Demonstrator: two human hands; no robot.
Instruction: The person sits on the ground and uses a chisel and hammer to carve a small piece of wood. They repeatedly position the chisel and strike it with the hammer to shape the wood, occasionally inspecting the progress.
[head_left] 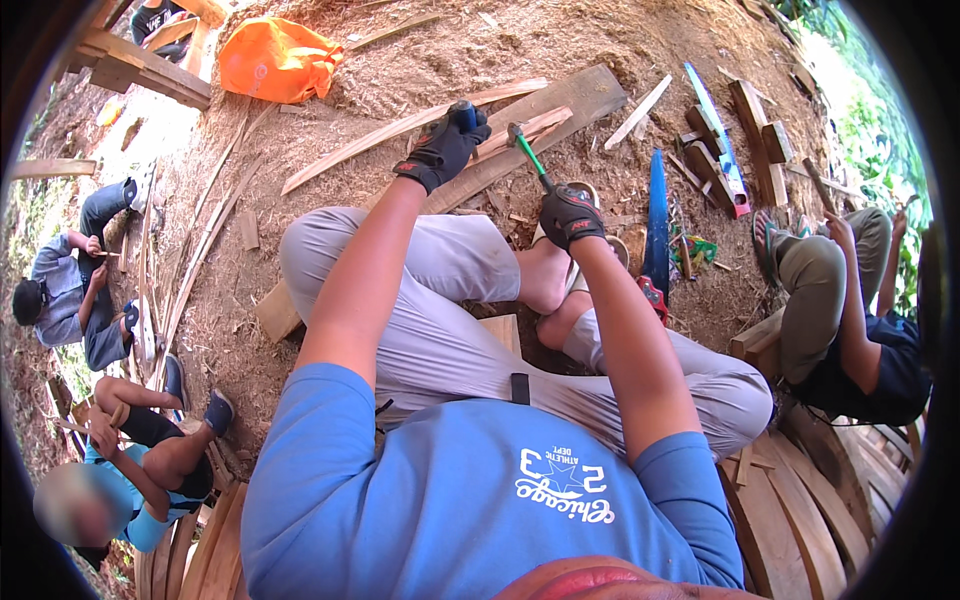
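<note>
My left hand, in a black glove, is closed around a dark handle with a blue part; the rest of that tool is hidden. It is above a wide plank lying on the ground. My right hand, also gloved, grips a hammer by its green handle. The hammer's small metal head is beside a pale split strip of wood resting on the plank, to the right of my left hand. Whether the head touches the strip I cannot tell.
A blue-bladed handsaw lies right of my feet, another saw farther off by wood blocks. An orange bag is at the far left. Co-workers sit left and right. Sawdust and long strips cover the ground.
</note>
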